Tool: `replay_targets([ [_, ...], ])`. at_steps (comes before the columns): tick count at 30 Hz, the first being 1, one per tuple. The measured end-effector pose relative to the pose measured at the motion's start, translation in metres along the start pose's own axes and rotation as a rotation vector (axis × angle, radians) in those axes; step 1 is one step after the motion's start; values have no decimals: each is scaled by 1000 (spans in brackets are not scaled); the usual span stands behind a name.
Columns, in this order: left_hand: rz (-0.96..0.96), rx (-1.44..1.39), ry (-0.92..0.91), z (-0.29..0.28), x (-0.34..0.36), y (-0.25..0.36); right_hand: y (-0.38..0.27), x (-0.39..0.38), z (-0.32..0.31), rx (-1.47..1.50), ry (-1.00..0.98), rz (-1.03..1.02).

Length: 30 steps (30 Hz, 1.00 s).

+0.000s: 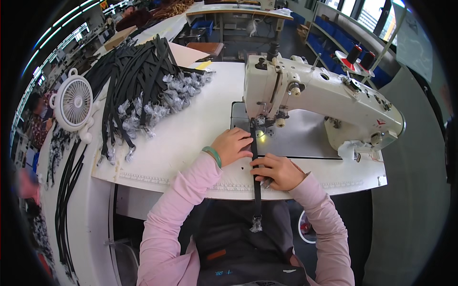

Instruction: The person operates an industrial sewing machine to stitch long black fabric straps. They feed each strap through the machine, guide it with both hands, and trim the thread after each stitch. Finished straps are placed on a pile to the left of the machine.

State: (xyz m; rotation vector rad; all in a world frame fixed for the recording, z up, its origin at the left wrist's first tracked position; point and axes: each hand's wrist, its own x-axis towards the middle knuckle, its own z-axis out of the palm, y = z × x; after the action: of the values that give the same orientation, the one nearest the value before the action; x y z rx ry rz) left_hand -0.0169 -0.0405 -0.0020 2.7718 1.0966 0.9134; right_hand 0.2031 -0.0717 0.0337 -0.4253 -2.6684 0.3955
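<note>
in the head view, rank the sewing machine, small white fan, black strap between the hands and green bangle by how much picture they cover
1. Sewing machine
2. Small white fan
3. Black strap, longer than the fan but much narrower
4. Green bangle

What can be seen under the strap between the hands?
The strap passes over the metal plate and white table, visible beside it; what lies directly beneath is covered.
</note>
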Motion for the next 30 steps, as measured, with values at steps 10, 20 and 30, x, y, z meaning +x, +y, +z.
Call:
replay_targets([
  [10, 1, 13, 7, -1, 0, 1, 0, 0, 0, -5, -11, 10],
  [20, -3, 18, -6, -1, 0, 1, 2, -2, 2, -8, 5, -4],
  [30, 16, 6, 15, 3, -1, -1, -10, -13, -4, 193, 59, -20],
])
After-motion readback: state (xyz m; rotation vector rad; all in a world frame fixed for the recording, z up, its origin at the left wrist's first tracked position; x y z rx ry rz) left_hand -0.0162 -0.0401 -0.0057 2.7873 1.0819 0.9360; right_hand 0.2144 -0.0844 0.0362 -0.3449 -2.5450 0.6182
